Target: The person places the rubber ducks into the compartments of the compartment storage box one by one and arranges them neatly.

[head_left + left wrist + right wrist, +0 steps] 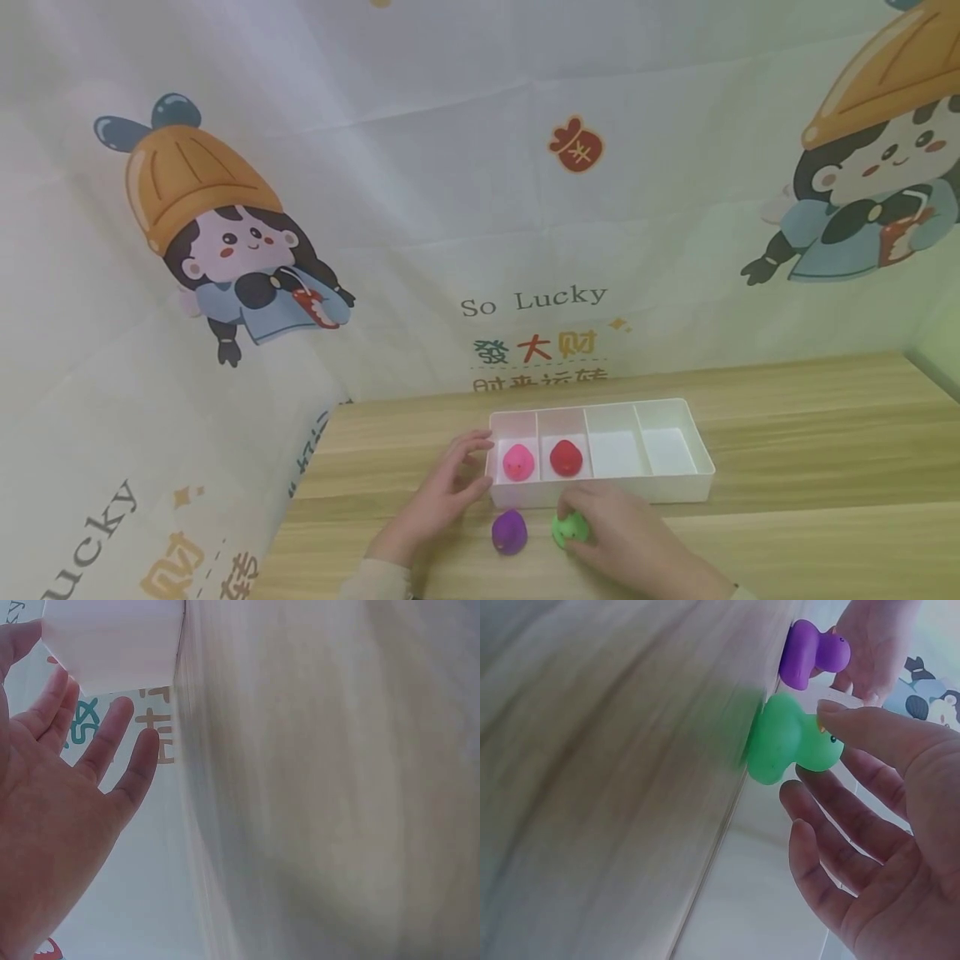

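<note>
My right hand (618, 529) pinches the head of a green rubber duck (784, 742) between thumb and fingers; the duck stands on the table in front of the white box. Left of it, a purple rubber duck (509, 532) sits untouched. My left hand (448, 487) is at the box's left end, fingers loosely spread, the fingertips touching or very close to the wall. The white divided box (600, 492) holds a pink duck (518, 462) in its leftmost compartment and a red duck (566, 458) in the one beside it. Its two right compartments hold nothing.
A wood-grain table (817, 450) carries the box and ducks. Behind it and along the left hangs a pale cloth (450, 167) printed with cartoon figures and lettering; its lower edge meets the table's back edge.
</note>
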Available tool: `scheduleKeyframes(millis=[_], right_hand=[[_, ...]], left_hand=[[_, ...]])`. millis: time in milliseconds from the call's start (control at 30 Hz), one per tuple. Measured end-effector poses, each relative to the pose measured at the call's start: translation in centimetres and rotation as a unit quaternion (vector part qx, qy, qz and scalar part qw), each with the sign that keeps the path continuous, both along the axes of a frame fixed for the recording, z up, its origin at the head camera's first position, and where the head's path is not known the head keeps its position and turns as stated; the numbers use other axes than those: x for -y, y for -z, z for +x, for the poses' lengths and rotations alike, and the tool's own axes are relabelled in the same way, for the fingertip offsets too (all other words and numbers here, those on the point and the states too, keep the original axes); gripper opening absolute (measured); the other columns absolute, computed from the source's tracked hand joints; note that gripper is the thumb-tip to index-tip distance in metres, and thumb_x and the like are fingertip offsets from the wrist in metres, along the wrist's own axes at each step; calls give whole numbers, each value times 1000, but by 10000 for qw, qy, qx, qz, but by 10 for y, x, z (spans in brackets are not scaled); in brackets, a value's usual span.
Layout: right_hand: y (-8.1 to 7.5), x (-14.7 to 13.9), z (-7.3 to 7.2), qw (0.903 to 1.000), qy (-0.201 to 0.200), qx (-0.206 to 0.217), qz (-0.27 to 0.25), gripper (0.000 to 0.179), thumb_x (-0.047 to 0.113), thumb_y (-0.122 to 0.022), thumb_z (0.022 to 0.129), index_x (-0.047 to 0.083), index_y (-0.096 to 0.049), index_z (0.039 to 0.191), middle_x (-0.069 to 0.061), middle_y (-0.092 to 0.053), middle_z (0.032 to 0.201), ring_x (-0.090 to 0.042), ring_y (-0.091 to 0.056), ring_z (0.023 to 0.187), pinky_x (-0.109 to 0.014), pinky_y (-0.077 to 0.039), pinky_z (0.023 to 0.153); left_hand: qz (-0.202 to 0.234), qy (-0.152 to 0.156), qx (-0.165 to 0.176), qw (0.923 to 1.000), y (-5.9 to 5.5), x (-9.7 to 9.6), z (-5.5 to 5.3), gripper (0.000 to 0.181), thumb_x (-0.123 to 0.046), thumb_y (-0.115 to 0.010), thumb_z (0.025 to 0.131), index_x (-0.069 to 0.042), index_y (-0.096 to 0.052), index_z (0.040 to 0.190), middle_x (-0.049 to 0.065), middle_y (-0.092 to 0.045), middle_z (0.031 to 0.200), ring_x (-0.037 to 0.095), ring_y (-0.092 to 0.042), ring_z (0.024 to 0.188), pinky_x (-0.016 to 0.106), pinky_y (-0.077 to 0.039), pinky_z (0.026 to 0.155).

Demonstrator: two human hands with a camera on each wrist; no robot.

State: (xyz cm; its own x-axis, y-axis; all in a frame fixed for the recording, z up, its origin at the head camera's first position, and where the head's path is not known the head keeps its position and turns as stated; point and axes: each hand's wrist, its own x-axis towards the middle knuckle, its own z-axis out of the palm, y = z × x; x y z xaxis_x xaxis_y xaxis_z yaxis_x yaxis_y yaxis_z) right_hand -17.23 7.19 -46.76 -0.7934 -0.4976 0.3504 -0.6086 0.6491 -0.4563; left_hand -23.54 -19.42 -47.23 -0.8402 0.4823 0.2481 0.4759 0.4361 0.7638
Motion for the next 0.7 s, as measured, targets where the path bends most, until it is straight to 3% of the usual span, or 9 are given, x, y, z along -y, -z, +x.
scheduleKeyframes(millis=[133,333,700], right_hand=[[0,0,0,10000,41,-84,-3,19,27,-71,71,27,-56,83,18,-52,79,-3,-51,75,-27,-47,68],[0,-2,0,9997,119,-163,-101,19,30,-70,71,30,-56,84,20,-52,80,-1,-49,75,-26,-46,69],[-10,-8,3,9990,222,-149,-347,23,34,-71,72,29,-57,90,21,-52,86,-1,-49,80,-24,-45,71]], left_hand=[[-1,-2,-11,10000,3,1,-2,45,-23,-57,86,-14,-41,127,0,-26,140,31,-40,110,49,-39,85],[164,83,-9,9998,-1,-1,0,43,-18,-58,85,-13,-42,125,8,-28,139,36,-40,108,54,-38,83],[130,31,74,9999,1,0,0,44,-27,-56,86,-18,-41,126,2,-27,140,31,-39,111,50,-37,87]])
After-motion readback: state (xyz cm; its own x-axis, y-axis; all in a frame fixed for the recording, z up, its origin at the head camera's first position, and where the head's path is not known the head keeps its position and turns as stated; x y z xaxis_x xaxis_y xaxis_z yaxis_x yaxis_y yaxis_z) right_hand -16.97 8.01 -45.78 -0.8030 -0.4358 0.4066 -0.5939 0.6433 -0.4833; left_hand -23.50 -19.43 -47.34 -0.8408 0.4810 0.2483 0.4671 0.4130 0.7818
